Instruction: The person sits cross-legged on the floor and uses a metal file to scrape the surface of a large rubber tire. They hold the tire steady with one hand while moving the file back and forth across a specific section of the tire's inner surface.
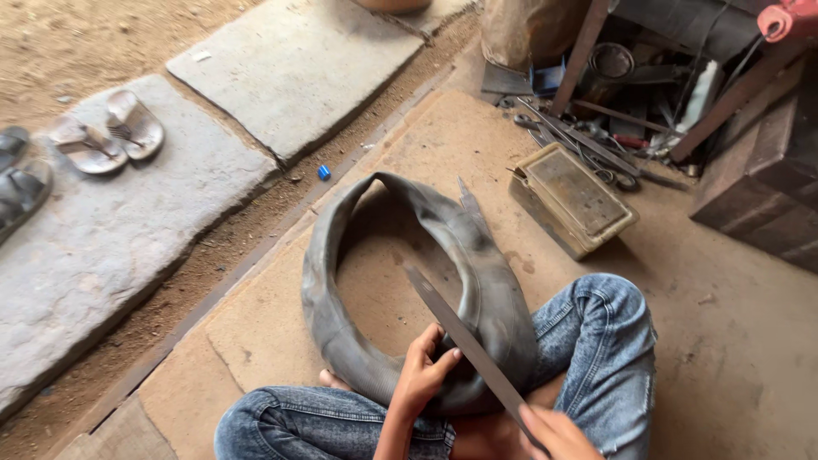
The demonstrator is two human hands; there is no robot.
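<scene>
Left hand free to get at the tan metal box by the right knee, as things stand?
Probably not: the left hand is pressed on the black rubber inner tube, and the long flat metal file held by the right hand crosses its path to the tan metal box.

Matt rubber tube [486, 290], dull metal file [464, 341]
</scene>
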